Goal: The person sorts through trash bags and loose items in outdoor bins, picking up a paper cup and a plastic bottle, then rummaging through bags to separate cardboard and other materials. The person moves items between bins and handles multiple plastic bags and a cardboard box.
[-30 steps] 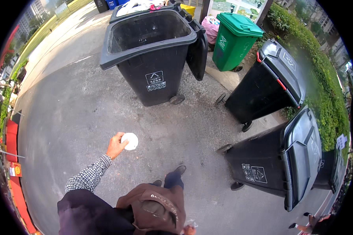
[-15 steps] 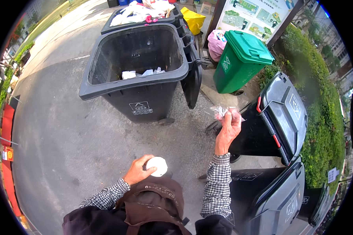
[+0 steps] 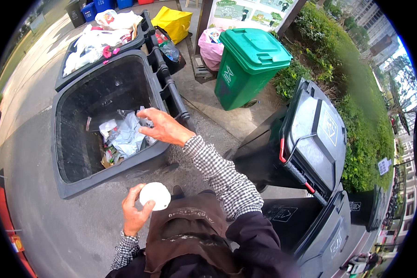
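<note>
My left hand (image 3: 134, 215) grips a round, flat-looking white object (image 3: 155, 195) by its edge, in front of my brown apron (image 3: 185, 234). Its exact kind is unclear; a small dark spot shows near its lower edge. My right hand (image 3: 164, 126) reaches over the near-right rim of an open dark grey wheeled bin (image 3: 74, 153), fingers apart with nothing between them. Beneath those fingers, inside the bin, lie pale plastic bags (image 3: 126, 134) and mixed scraps. A small clear strip (image 3: 88, 123) shows against the bin's inner wall.
Behind the open bin stands another one heaped with white bags (image 3: 97, 44). A yellow bag (image 3: 172, 24), a pink bag (image 3: 211, 48) and a lidded green bin (image 3: 245, 69) are farther back. Lidded dark bins (image 3: 317, 134) line the right side, before a hedge (image 3: 370, 125).
My right hand has swung left over the open bin, and the clear plastic wrapper has left its fingers. The left hand still holds the white object. The view has turned, bringing the bin closer.
</note>
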`<state>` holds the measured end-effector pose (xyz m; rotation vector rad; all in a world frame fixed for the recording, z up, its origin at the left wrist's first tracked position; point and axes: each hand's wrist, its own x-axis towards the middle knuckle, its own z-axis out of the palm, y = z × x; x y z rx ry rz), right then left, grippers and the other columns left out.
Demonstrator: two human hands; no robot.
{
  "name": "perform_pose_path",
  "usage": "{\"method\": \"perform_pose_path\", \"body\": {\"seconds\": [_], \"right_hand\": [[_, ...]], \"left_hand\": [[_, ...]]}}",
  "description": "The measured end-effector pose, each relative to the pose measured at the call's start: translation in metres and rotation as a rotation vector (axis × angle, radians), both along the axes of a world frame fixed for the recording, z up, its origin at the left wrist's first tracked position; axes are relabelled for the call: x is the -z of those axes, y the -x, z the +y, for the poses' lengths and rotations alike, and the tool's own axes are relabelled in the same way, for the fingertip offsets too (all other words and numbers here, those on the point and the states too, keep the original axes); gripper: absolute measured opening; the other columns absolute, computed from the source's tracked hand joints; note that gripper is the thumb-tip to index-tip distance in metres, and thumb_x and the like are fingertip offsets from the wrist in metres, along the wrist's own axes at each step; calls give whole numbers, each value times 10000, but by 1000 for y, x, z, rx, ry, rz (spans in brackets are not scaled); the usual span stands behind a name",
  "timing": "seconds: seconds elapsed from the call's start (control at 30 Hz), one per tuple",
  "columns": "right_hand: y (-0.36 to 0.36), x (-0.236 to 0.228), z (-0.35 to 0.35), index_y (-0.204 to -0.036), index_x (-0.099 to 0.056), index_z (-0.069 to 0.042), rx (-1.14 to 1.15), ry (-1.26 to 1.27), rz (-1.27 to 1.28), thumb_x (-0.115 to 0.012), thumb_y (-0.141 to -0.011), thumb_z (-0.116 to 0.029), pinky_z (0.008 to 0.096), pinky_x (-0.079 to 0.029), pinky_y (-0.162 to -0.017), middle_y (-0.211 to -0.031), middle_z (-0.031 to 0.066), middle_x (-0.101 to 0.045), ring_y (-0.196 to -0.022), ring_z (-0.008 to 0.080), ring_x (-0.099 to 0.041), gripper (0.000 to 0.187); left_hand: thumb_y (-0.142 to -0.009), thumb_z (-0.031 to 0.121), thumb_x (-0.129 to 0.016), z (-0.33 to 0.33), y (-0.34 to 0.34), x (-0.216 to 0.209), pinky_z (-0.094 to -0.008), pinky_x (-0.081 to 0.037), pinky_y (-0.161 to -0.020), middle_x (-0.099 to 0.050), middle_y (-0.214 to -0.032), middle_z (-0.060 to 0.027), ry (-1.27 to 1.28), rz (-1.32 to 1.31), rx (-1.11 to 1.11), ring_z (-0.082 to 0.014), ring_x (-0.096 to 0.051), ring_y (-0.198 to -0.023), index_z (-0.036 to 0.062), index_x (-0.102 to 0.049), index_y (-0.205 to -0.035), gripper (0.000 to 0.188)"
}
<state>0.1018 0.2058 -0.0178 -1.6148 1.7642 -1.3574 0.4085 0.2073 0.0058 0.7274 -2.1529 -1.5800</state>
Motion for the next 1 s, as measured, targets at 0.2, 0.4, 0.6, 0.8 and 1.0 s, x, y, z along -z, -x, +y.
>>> {"method": "perform_pose_path", "body": {"seconds": [0.2,0.4,0.6,0.8,1.0], "right_hand": [[186,10,76,-1225,-647,-27,516,-38,-522,-659,-997,-253,287,-562,-778,-1089,77,-703,-940,133,-665,321],[355,114,167,-1233,-632,-16,1187,110,-700,-633,-974,-225,302,-574,-680,-1029,95,-688,-819,169,-652,333],[462,135,184,-1315,-593,-47,1254,46,-579,-666,-939,-284,411,-568,-822,-1275,107,-620,-1102,241,-611,451],[532,160,196,-1454,-484,-67,1114,5,-743,-692,-926,-358,390,-564,-757,-1383,156,-556,-994,248,-617,638],[548,126,210,-1384,-532,-57,1054,300,-1092,-715,-937,-346,285,-522,-620,-1380,233,-494,-674,188,-598,563]], "left_hand": [[-856,225,-794,-27,54,-3,-357,-531,-925,-683,-1135,-139,9,60,-63,-218,-676,-1043,-53,-601,-1256,524],[-881,239,-775,-18,98,-19,-347,-500,-943,-649,-1146,-110,-22,-18,-214,-203,-640,-1059,-51,-569,-1284,538],[-901,247,-751,-25,150,-62,-356,-502,-959,-624,-1211,-129,214,-63,-306,-229,-634,-1111,-55,-559,-1321,552],[-898,313,-769,-38,198,-104,-395,-494,-995,-596,-1278,-178,551,-42,-251,-281,-620,-1150,-66,-551,-1345,625],[-907,329,-757,-61,257,-138,-441,-479,-1051,-565,-1347,-207,788,99,-225,-325,-581,-1245,-61,-511,-1405,679]]}}
